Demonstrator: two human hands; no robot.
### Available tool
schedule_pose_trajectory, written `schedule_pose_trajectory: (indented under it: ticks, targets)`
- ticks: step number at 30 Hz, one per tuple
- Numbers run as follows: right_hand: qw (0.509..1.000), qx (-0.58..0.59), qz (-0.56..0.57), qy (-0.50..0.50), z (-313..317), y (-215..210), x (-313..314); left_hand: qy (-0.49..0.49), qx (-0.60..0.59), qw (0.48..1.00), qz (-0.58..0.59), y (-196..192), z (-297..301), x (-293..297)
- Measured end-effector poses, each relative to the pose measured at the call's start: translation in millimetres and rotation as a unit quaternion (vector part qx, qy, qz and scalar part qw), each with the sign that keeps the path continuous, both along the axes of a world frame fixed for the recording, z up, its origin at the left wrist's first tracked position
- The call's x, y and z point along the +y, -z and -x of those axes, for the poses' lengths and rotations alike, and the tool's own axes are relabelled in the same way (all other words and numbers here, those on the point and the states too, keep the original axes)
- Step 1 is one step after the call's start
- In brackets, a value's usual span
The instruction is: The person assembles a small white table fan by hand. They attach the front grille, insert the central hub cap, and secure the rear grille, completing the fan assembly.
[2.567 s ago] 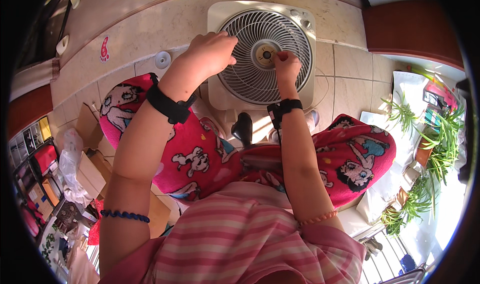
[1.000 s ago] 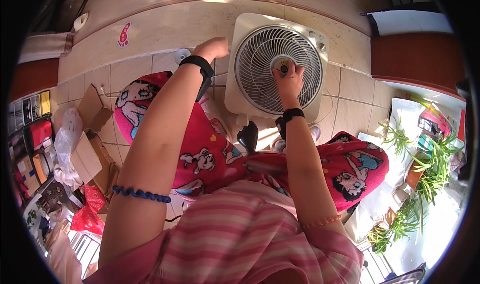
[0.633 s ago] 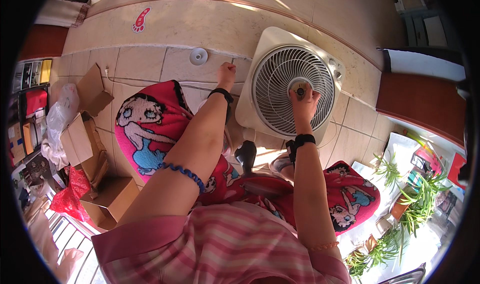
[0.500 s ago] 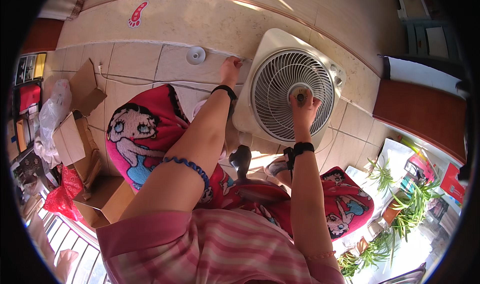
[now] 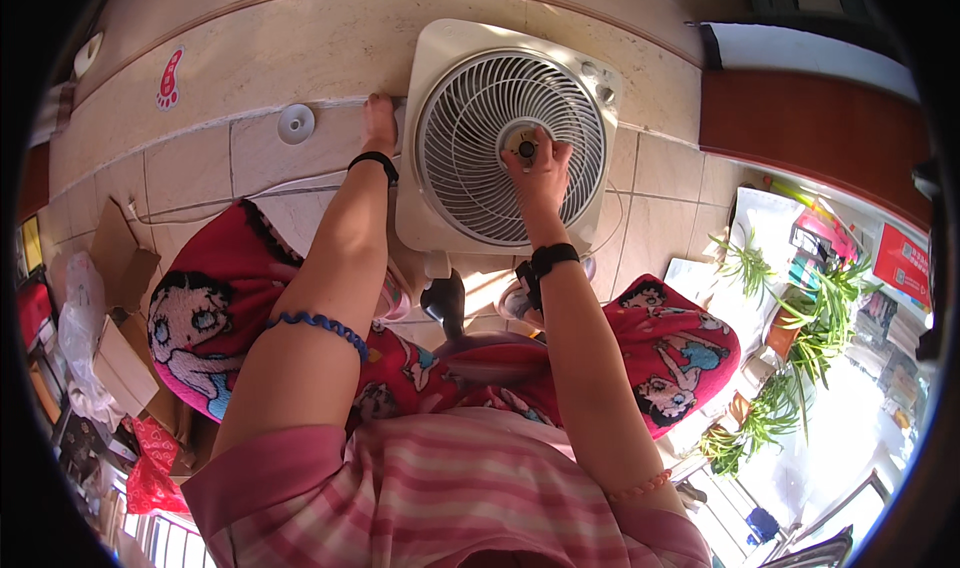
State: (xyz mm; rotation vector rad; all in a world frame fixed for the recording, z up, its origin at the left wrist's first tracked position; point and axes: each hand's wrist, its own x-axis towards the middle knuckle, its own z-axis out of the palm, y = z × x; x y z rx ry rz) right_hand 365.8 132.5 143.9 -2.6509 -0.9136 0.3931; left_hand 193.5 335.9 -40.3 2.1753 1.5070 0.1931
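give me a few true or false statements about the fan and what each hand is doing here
1. The right hand is at the centre hub of the box fan. True.
2. The left hand grips the top edge of the fan. False: it rests at the fan's left side edge.
3. The fan's front grille has been taken off and lies on the floor. False: the round grille is in place on the fan's front.
4. Green potted plants stand to the person's right. True.
5. The left wrist is bare. False: it wears a black band.
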Motion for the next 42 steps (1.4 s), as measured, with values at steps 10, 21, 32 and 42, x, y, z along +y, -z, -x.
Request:
schedule_pose_trajectory:
  ticks: [10, 21, 32, 42]
  targets:
    - [0.990, 0.030, -0.139, -0.024, -16.7, -11.7, -13.7, 0.032, 0.139, 0.990, 0.017, -50.3, 22.0, 19.3]
    - [0.823, 0.226, -0.291, 0.432, -85.1, 73.3, -175.7, 0.214, -0.027, 0.969, 0.118, -307.0, -93.7, 36.3]
    - [0.926, 0.162, -0.107, 0.325, -6.9, 228.5, -274.4, 0.413, -0.017, 0.867, 0.278, -404.8, -43.7, -76.8]
    - [0.986, 0.024, 0.098, 0.132, -18.8, 177.6, -266.5, 0.405, -0.031, 0.896, 0.183, -430.1, -50.1, -84.7]
